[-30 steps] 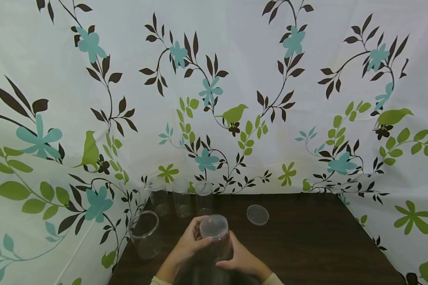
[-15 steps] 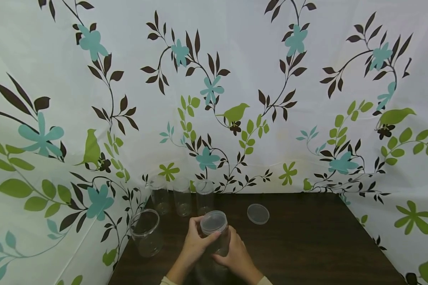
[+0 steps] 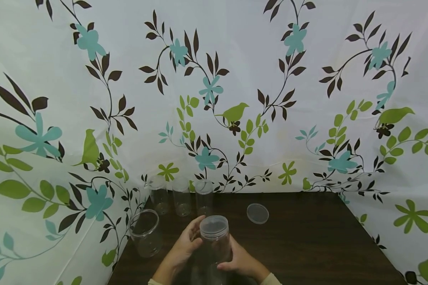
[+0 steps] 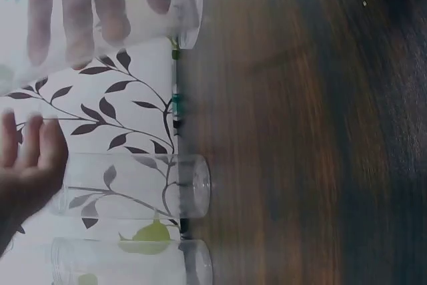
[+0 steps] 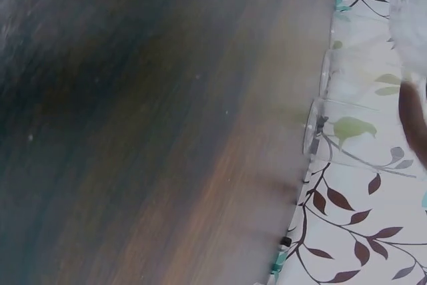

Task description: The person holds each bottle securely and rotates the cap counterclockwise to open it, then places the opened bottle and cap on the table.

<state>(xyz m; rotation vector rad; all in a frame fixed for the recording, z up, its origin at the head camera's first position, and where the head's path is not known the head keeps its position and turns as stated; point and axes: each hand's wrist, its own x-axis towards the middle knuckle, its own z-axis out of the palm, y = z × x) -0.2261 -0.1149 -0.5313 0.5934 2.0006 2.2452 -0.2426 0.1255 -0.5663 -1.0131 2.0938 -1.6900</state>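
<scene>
A clear plastic jar with a translucent lid on top stands nearly upright above the near part of the table. My right hand grips its lower side, thumb in front; in the left wrist view the fingers show through the clear wall. Just left of the lid is my left hand, its fingers loosely bent. A gap separates that left hand from the jar in the left wrist view. Only a sliver of the jar shows in the right wrist view.
Three clear jars line up at the table's back left. Nearer on the left stands a wider clear container with an open top. A loose round lid lies on the dark wooden table. Patterned cloth hangs behind.
My left hand has come off the lid and moved a little left. The jar, which was lifted slightly half a second ago, is lower again in my right hand.
</scene>
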